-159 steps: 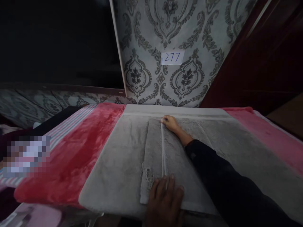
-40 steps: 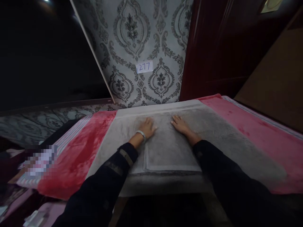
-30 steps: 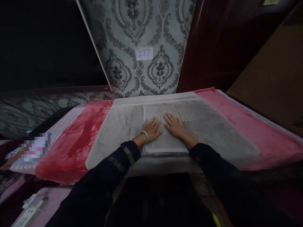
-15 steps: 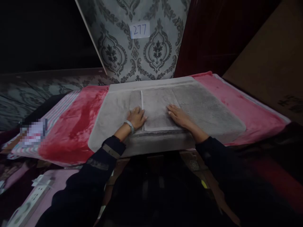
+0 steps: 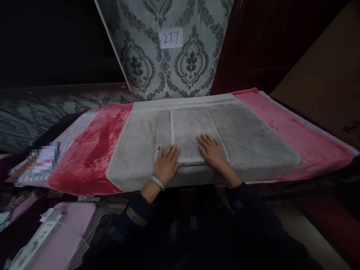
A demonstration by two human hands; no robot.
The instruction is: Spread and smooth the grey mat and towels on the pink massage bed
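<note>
A folded grey plush cloth (image 5: 191,125) with white edging lies flat on a larger grey plush mat (image 5: 258,138). My left hand (image 5: 167,163), a bangle on its wrist, rests on the folded cloth's near left corner with the fingers stretched out. Across the near right part of the same cloth my right hand (image 5: 213,151) is laid flat, fingers spread. Neither hand grips anything. Beneath the mat a red and pink plush cover (image 5: 87,150) shows on both sides.
A white power strip (image 5: 42,236) with cords lies on a pink surface (image 5: 80,221) at lower left. Behind the table is patterned wallpaper with a paper marked 277 (image 5: 171,38). A dark screen (image 5: 56,41) stands at left, a brown panel (image 5: 323,71) at right.
Both hands have slid toward me over the folded cloth, now lying flatter near its front edge. The view has shifted slightly.
</note>
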